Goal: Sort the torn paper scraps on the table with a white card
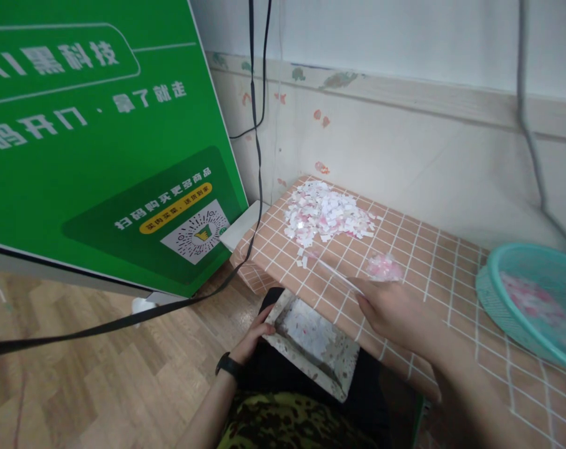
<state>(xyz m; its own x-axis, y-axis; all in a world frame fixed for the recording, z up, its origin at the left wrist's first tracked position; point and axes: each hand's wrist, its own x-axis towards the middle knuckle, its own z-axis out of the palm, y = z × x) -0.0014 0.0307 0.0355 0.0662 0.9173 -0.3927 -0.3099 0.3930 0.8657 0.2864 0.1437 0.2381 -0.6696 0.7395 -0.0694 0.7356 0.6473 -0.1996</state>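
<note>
My left hand point(255, 332), with a dark band at its wrist, grips the left edge of a speckled shallow tray point(306, 365) resting on my lap. White and a few pink bits lie in the tray, just below the table edge. Over the table, my right hand point(388, 312) is closed on a thin white stick point(341, 276) pointing left; its tip is blurred, so its exact kind is unclear. Beyond the tip lies a heap of small white pieces point(329, 209), some pink, with a few strays in front. A small pink-and-clear clump point(384, 267) sits beside my right hand.
A teal plastic basket point(491, 284) with pink and white pieces stands on the table's right side. The tabletop point(432, 274) has a brown grid cover. A green sign panel point(123, 143) stands at left, and a black strap point(180, 305) crosses before it. The wall runs behind.
</note>
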